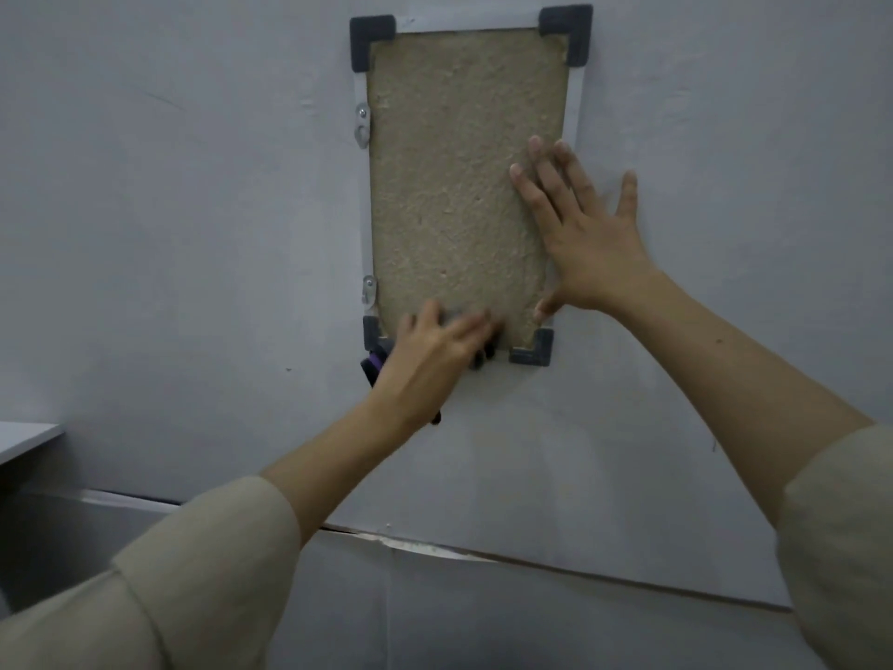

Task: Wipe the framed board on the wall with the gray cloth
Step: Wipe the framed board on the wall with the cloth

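The framed board [459, 152] hangs upright on the wall, a tan rough panel in a thin white frame with dark corner caps. My left hand [435, 355] presses the gray cloth [373, 367] flat against the board's bottom edge. Only dark bits of the cloth, with a purple patch, show at the hand's left side and under the fingers. My right hand [580, 234] lies flat with fingers spread on the board's right side, overlapping the frame and the wall.
Two metal hanger brackets [362, 125] sit on the frame's left edge. A white shelf corner [24, 440] juts in at the lower left. A cracked seam [435, 548] runs across the wall below the board.
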Tool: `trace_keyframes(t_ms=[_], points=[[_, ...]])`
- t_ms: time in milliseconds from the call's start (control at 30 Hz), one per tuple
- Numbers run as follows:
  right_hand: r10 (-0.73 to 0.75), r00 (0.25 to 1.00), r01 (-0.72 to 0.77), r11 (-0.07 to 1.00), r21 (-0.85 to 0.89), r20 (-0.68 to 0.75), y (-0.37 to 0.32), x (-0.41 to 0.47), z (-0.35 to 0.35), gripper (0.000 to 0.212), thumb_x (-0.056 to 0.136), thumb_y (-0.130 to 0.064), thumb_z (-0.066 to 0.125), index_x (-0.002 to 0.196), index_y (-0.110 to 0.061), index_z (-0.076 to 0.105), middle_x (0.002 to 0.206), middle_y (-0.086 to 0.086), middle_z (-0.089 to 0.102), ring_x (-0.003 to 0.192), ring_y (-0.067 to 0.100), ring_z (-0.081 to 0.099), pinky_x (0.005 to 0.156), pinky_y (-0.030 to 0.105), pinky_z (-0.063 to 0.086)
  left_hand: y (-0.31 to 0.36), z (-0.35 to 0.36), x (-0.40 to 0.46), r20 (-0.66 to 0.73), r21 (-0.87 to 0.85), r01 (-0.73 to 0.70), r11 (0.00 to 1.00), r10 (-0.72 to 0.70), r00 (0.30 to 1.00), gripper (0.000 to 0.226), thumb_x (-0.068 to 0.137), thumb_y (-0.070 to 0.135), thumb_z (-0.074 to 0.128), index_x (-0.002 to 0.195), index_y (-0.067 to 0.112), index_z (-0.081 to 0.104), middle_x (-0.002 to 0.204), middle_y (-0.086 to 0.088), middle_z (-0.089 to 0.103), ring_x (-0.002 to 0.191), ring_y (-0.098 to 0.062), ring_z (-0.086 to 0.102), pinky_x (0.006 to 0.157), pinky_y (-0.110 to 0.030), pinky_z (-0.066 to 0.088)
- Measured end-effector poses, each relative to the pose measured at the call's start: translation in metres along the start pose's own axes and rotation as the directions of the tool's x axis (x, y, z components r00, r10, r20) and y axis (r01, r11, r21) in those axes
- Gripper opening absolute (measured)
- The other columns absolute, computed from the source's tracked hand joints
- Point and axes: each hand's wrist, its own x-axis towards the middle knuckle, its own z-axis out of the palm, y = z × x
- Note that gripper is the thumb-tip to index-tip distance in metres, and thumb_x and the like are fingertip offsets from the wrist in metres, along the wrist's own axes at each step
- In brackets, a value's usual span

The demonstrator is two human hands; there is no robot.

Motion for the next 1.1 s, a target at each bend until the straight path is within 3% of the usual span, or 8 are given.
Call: trace_keyframes(t_ms=[100, 233, 300, 467, 667, 833, 1033, 1100], points=[[-0.002, 1.000, 0.002, 1.000, -0.002, -0.006, -0.001, 0.000, 0.000, 0.148, 0.046, -0.058, 0.082, 0.146, -0.018, -0.019, 0.153, 0.002, -0.026, 0.140, 0.022, -0.023, 0.103, 0.072, 0.007, 0.003, -0.010, 0.006, -0.101, -0.045, 0.145, 0.988, -0.149, 0.984, 0.072, 0.080, 0.009, 0.001, 0.139, 0.016, 0.041, 0.143, -0.003, 0.045, 0.099, -0.038, 0.045, 0.078, -0.045, 0.042], [0.004, 1.000, -0.004, 1.000, -0.004, -0.004, 0.000, 0.001, 0.000, 0.148, 0.046, -0.059, 0.082, 0.146, -0.018, -0.020, 0.153, 0.002, -0.027, 0.140, 0.022, -0.023, 0.103, 0.072, 0.007, 0.028, 0.008, -0.014, 0.001, 0.028, -0.033, 0.999, 0.033, 0.999, 0.057, 0.090, 0.003, 0.020, 0.144, 0.018, 0.032, 0.148, -0.001, 0.038, 0.104, -0.036, 0.045, 0.079, -0.040, 0.039], [0.006, 1.000, -0.006, 1.000, -0.002, -0.003, 0.001, 0.000, 0.000, 0.148, 0.047, -0.059, 0.081, 0.145, -0.018, -0.021, 0.153, 0.002, -0.028, 0.140, 0.022, -0.024, 0.103, 0.072, 0.007, 0.018, 0.005, -0.008, 0.021, -0.003, -0.049, 0.999, 0.049, 0.999, 0.060, 0.089, 0.007, 0.012, 0.145, 0.020, 0.029, 0.149, 0.001, 0.035, 0.107, -0.035, 0.042, 0.080, -0.039, 0.036], [0.000, 1.000, 0.000, 1.000, -0.007, 0.000, 0.000, 0.000, 0.000, 0.148, 0.047, -0.060, 0.081, 0.145, -0.018, -0.022, 0.153, 0.002, -0.028, 0.140, 0.022, -0.024, 0.103, 0.071, 0.006, 0.016, 0.002, 0.000, -0.199, -0.129, 0.158, 0.979, -0.182, 0.963, 0.067, 0.081, 0.001, 0.011, 0.133, 0.013, 0.050, 0.133, -0.004, 0.056, 0.085, -0.037, 0.050, 0.069, -0.042, 0.043], [-0.001, 1.000, 0.001, 1.000, 0.005, -0.002, 0.000, -0.001, -0.002, 0.147, 0.048, -0.059, 0.081, 0.146, -0.018, -0.019, 0.153, 0.002, -0.026, 0.140, 0.022, -0.023, 0.103, 0.072, 0.005, 0.018, 0.002, -0.009, -0.127, -0.029, -0.017, 0.999, 0.013, 0.992, 0.066, 0.081, 0.006, 0.010, 0.131, 0.013, 0.053, 0.131, -0.004, 0.058, 0.087, -0.038, 0.053, 0.070, -0.041, 0.045], [0.003, 1.000, -0.003, 1.000, 0.014, 0.003, -0.001, -0.001, -0.002, 0.147, 0.048, -0.058, 0.082, 0.146, -0.018, -0.020, 0.153, 0.002, -0.027, 0.140, 0.022, -0.024, 0.103, 0.071, 0.004, -0.004, -0.001, 0.000, -0.256, -0.188, 0.268, 0.945, -0.311, 0.915, 0.061, 0.083, -0.013, 0.027, 0.133, 0.013, 0.051, 0.133, -0.003, 0.056, 0.089, -0.038, 0.047, 0.074, -0.045, 0.043], [0.001, 1.000, -0.001, 1.000, 0.015, 0.009, 0.000, -0.002, -0.003, 0.145, 0.050, -0.057, 0.081, 0.146, -0.018, -0.020, 0.153, 0.002, -0.027, 0.140, 0.022, -0.024, 0.103, 0.072, 0.005, 0.017, 0.015, -0.023, -0.170, -0.082, -0.023, 0.996, 0.009, 0.985, 0.064, 0.078, -0.002, 0.017, 0.127, 0.010, 0.057, 0.127, -0.006, 0.061, 0.079, -0.039, 0.054, 0.067, -0.043, 0.049], [-0.004, 1.000, 0.004, 1.000, 0.015, 0.007, 0.000, -0.002, -0.003, 0.145, 0.050, -0.057, 0.081, 0.146, -0.018, -0.020, 0.153, 0.002, -0.027, 0.140, 0.022, -0.024, 0.103, 0.072, 0.005, -0.004, 0.007, -0.016, -0.215, -0.090, 0.009, 0.996, -0.028, 0.976, 0.056, 0.083, -0.006, 0.025, 0.125, 0.010, 0.058, 0.125, -0.008, 0.062, 0.079, -0.039, 0.054, 0.067, -0.044, 0.049]])
